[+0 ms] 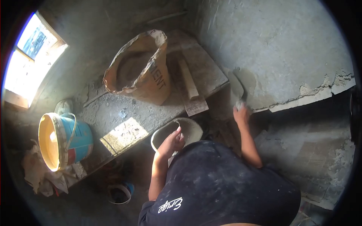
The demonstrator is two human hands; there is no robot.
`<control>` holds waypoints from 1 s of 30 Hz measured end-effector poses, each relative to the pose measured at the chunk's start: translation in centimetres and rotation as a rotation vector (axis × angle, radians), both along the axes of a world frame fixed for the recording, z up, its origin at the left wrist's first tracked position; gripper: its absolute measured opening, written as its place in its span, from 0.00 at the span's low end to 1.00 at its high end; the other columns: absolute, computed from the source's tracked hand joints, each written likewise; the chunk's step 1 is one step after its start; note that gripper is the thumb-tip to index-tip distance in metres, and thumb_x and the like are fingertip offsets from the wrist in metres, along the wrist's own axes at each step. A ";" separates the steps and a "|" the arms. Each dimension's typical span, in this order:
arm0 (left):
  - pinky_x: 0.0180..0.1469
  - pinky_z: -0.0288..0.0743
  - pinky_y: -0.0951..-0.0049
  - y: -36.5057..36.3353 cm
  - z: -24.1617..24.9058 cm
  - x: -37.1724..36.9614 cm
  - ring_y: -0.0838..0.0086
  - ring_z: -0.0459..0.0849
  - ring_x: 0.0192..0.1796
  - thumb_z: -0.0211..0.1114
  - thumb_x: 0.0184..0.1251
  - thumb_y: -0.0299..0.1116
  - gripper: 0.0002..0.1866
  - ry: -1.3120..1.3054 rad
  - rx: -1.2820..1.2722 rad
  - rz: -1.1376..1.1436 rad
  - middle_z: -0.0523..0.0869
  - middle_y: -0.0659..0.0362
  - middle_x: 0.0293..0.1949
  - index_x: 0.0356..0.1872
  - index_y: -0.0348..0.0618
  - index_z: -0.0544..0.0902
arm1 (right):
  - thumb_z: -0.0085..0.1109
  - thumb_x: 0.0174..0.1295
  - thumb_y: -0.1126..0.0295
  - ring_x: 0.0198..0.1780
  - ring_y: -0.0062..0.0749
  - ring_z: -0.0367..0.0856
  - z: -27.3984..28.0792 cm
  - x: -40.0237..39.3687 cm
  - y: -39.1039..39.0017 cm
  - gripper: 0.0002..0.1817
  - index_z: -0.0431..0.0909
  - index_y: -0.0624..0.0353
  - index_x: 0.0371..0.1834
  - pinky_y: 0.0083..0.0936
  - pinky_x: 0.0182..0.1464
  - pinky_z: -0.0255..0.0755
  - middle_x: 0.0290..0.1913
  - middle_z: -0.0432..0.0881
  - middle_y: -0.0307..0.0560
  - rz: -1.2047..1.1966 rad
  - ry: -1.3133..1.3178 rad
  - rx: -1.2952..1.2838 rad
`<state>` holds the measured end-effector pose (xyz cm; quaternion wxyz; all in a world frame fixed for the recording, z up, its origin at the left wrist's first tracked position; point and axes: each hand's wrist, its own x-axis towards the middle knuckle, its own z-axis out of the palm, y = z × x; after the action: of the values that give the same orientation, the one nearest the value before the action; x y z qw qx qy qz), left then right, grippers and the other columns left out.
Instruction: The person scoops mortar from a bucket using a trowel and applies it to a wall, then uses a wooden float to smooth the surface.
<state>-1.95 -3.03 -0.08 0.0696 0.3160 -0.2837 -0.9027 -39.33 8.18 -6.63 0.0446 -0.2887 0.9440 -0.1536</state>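
My right hand is closed around the handle of a trowel. The trowel's blade lies against the grey wall, beside a darker damp patch of plaster. In front of my body, my left hand is closed on a pale bucket with grey residue on its inner wall. A thin piece, perhaps the bucket's handle, sticks up past my fingers. My hand and dark shirt hide part of the bucket, and its contents are hard to make out.
An open cement bag stands on a dusty ledge, with a wooden bar beside it. At left is a blue paint bucket; a smaller bucket sits below. The wall's lower right edge is broken and jagged.
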 end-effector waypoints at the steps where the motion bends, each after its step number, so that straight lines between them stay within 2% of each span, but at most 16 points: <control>1: 0.21 0.44 0.79 0.0 -0.3 0.0 0.83 0.54 0.17 0.48 0.76 0.54 0.25 0.005 -0.005 -0.005 0.59 0.71 0.15 0.23 0.46 0.68 | 0.58 0.60 0.55 0.46 0.64 0.80 1.7 0.4 -0.2 0.22 0.72 0.63 0.47 0.53 0.48 0.72 0.42 0.82 0.69 0.008 0.030 -0.013; 6: 0.21 0.44 0.78 -0.2 -0.3 -1.0 0.83 0.53 0.17 0.48 0.76 0.53 0.25 0.006 0.006 -0.022 0.59 0.71 0.15 0.22 0.46 0.69 | 0.58 0.60 0.57 0.45 0.64 0.80 2.7 -1.9 -0.1 0.20 0.72 0.63 0.44 0.53 0.47 0.72 0.40 0.82 0.68 -0.063 0.137 -0.154; 8: 0.21 0.44 0.78 -0.3 -0.4 -0.9 0.84 0.53 0.17 0.48 0.76 0.53 0.25 -0.002 -0.006 -0.045 0.59 0.71 0.16 0.22 0.46 0.69 | 0.58 0.60 0.57 0.52 0.64 0.78 1.1 -2.1 0.6 0.24 0.73 0.62 0.53 0.50 0.52 0.71 0.46 0.81 0.67 -0.065 0.004 0.021; 10: 0.21 0.43 0.78 -0.4 -1.0 -1.1 0.84 0.53 0.17 0.48 0.76 0.54 0.25 -0.004 -0.011 -0.022 0.59 0.71 0.16 0.23 0.47 0.69 | 0.60 0.59 0.56 0.55 0.60 0.78 -1.3 -1.8 1.3 0.27 0.73 0.62 0.57 0.48 0.56 0.71 0.49 0.81 0.66 -0.072 -0.116 0.101; 15: 0.21 0.43 0.79 -0.2 -0.7 -0.4 0.84 0.52 0.17 0.48 0.75 0.56 0.26 0.019 -0.014 -0.035 0.58 0.72 0.16 0.22 0.48 0.68 | 0.59 0.61 0.56 0.47 0.65 0.80 0.1 0.5 1.3 0.23 0.73 0.63 0.51 0.51 0.47 0.73 0.42 0.82 0.68 0.014 -0.002 -0.004; 18: 0.21 0.42 0.78 -0.4 -0.7 -1.1 0.84 0.52 0.17 0.48 0.76 0.54 0.25 0.058 0.012 -0.061 0.58 0.72 0.15 0.22 0.47 0.69 | 0.58 0.61 0.56 0.46 0.65 0.80 2.7 0.1 0.5 0.22 0.72 0.63 0.50 0.52 0.47 0.72 0.42 0.82 0.68 -0.030 0.081 -0.083; 22: 0.21 0.42 0.78 -0.2 0.0 -1.4 0.84 0.52 0.17 0.48 0.76 0.53 0.25 0.016 -0.005 -0.060 0.58 0.71 0.15 0.22 0.46 0.69 | 0.58 0.60 0.57 0.48 0.64 0.79 0.9 -2.2 1.6 0.22 0.72 0.63 0.50 0.51 0.49 0.73 0.42 0.82 0.68 -0.033 0.088 -0.044; 26: 0.20 0.43 0.79 -0.3 -0.6 -0.9 0.84 0.52 0.17 0.48 0.76 0.53 0.26 0.019 -0.005 -0.049 0.58 0.72 0.15 0.21 0.46 0.69 | 0.58 0.59 0.57 0.50 0.63 0.80 0.4 -0.7 1.6 0.25 0.72 0.62 0.54 0.51 0.50 0.73 0.45 0.82 0.68 -0.054 -0.049 0.098; 30: 0.20 0.43 0.78 -0.1 0.0 -0.7 0.84 0.52 0.17 0.48 0.76 0.54 0.27 -0.028 -0.024 -0.018 0.57 0.72 0.15 0.19 0.47 0.68 | 0.59 0.59 0.56 0.49 0.64 0.80 1.9 0.2 1.0 0.26 0.72 0.61 0.56 0.52 0.50 0.72 0.44 0.82 0.68 -0.026 0.010 0.032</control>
<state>-2.69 -3.14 -0.10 0.0614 0.3253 -0.2983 -0.8952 -39.11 9.21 -4.68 0.0424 -0.2762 0.9503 -0.1375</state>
